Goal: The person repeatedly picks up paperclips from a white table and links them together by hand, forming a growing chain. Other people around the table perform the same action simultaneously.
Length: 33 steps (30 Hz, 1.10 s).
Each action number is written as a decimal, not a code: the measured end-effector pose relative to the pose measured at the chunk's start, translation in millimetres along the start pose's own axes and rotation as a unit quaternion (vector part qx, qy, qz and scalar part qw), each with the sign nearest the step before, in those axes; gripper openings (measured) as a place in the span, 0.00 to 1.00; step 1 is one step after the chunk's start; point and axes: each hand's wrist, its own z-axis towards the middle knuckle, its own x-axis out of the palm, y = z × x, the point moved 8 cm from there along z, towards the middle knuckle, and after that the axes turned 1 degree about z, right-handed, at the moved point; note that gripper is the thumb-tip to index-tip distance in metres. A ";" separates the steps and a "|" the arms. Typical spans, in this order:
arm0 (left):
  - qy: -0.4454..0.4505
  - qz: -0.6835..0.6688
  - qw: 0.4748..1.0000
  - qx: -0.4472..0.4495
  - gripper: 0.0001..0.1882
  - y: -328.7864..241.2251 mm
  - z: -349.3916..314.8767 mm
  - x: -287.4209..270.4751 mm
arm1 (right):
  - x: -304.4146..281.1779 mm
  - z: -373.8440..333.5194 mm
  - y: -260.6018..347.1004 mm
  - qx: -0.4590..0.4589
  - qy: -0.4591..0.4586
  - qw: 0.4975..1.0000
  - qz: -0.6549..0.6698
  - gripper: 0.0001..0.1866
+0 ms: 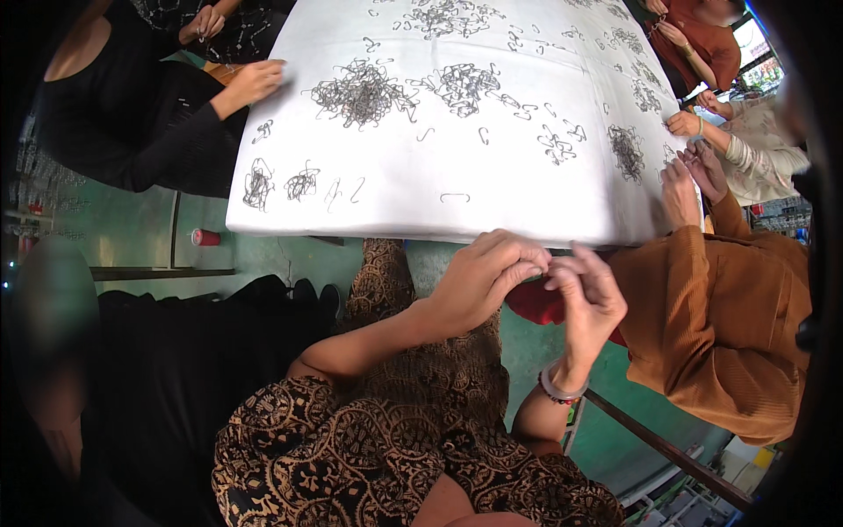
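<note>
My left hand (499, 270) is closed in a pinch just off the near edge of the white-covered table (395, 220). Its fingertips meet those of my right hand (590, 297), whose thumb and forefinger are also drawn together. Whatever lies between them is too small to make out. On the cloth beyond my hands lies a single bent wire piece (455, 197). Farther off, two large tangled piles of dark S-shaped wire hooks (360, 95) sit side by side. Smaller clumps of hooks (301, 183) rest near the left corner, with a few loose ones beside them.
A person in black reaches over the left edge with a hand (256, 83). At the right, a person in a brown corduroy jacket (702, 307) works close beside me, near another hook pile (626, 152). More people line the far right. A red cup (205, 237) is low at the left.
</note>
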 end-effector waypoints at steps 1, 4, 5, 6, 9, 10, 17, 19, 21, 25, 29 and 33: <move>0.004 0.005 1.000 0.007 0.04 -1.0 0.3 -0.7 | -4.0 11.9 0.0 -0.010 -0.003 1.000 -0.025 0.13; 0.016 0.028 0.999 0.019 0.04 -2.1 -1.1 -4.4 | 8.0 56.8 -23.4 -0.017 0.022 0.993 -0.114 0.07; 0.011 0.040 0.998 0.036 0.05 -4.6 -1.8 -6.0 | 27.1 79.6 -39.8 -0.031 0.070 0.988 -0.136 0.07; 0.017 0.045 0.998 0.032 0.05 -3.2 -1.8 -5.6 | 51.6 103.3 -61.5 -0.044 0.103 0.981 -0.161 0.08; 0.035 0.065 0.997 0.010 0.05 1.1 -4.8 -5.3 | 112.4 155.6 -118.6 -0.118 0.119 0.938 -0.304 0.09; 0.035 0.067 0.997 0.017 0.05 -0.1 -5.6 -5.7 | 123.3 164.0 -137.0 -0.113 0.118 0.924 -0.345 0.09; 0.039 0.063 0.997 0.005 0.06 3.8 -12.9 -3.3 | 123.9 159.2 -145.5 -0.208 0.083 0.867 -0.445 0.05; 0.015 0.051 0.999 -0.002 0.05 9.2 -13.3 -0.8 | 105.6 150.0 -130.5 -0.201 0.101 0.894 -0.388 0.06; 0.003 0.027 0.999 -0.022 0.05 15.7 -15.8 2.8 | 80.4 137.3 -122.9 -0.111 0.116 0.935 -0.317 0.05; 0.004 0.011 0.997 -0.076 0.08 32.8 -19.8 8.9 | 34.4 95.3 -77.8 -0.052 0.113 0.967 -0.224 0.05; -0.005 0.034 0.996 -0.077 0.10 42.0 -16.8 12.4 | 9.7 48.9 -23.3 -0.008 0.172 0.962 -0.212 0.05; 0.018 -0.012 0.994 -0.104 0.10 50.1 -11.8 22.5 | 13.8 18.3 23.2 -0.064 0.270 0.938 -0.209 0.06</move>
